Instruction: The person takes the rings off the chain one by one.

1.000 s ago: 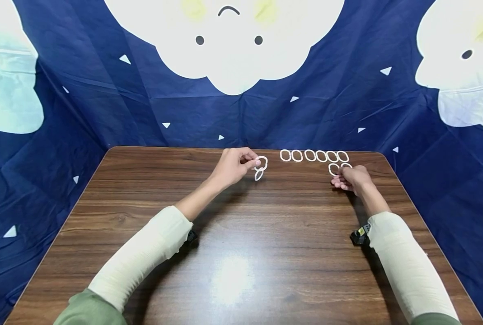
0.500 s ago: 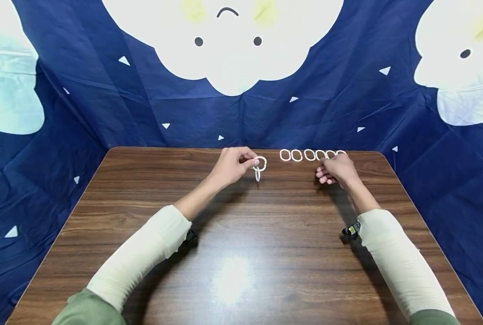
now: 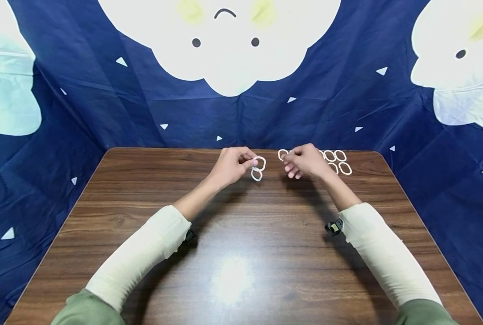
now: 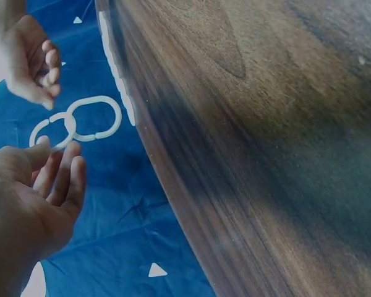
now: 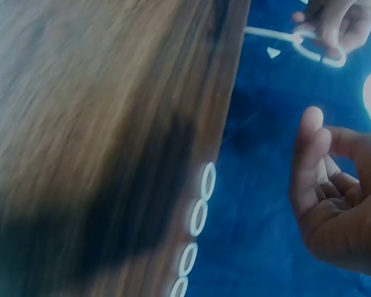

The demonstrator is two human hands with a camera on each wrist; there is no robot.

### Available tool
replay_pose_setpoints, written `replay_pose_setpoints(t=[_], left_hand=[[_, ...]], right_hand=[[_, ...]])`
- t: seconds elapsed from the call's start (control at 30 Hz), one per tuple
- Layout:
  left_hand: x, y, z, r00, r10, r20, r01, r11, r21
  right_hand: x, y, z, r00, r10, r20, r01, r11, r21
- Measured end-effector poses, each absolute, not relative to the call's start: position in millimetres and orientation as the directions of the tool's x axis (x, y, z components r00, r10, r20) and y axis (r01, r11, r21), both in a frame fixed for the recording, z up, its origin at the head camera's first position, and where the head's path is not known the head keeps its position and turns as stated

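Near the far edge of the table, my left hand (image 3: 236,166) pinches a white plastic oval chain link (image 3: 260,163) between thumb and fingers. A second white link (image 4: 98,117) is hooked through it and dangles above the tabletop. My right hand (image 3: 306,161) is a little to the right, over the row of loose links, its fingers loosely curled and its thumb near the index fingertip. No link shows between those fingers in the right wrist view. Part of the row is hidden behind this hand.
Several loose white links (image 3: 340,155) lie in a row along the far edge of the brown wooden table (image 3: 265,234). Two more, one being the rightmost link (image 3: 345,168), lie just in front. A blue cloth with white clouds (image 3: 143,108) stands behind.
My right hand has moved left along the row, from its right end toward my left hand, uncovering the two nearer links. My left hand stays in place while the dangling link turns.
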State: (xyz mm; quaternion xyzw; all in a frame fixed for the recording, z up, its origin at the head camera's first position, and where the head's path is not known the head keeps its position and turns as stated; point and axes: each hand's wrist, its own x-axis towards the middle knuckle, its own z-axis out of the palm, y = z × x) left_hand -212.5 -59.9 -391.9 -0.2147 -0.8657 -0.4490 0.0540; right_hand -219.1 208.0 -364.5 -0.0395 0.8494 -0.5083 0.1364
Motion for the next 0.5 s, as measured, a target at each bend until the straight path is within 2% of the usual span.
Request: replay_pose_setpoints(t=[0.2,0.5], left_hand=[[-212.0,-60.2,-391.3,-0.900,0.322,0.293,0.425,0.503,0.753],[-212.6,-61.1,-392.8,-0.899,0.324,0.295,0.428,0.501,0.753]], right_hand=[[-221.1,191.4,-359.7,-0.949,-0.288,-0.127,-0.039,0.509,-0.860],[-221.6,183.3,-369.6,-0.916,-0.386,-0.110,-0.127,0.539,-0.833]])
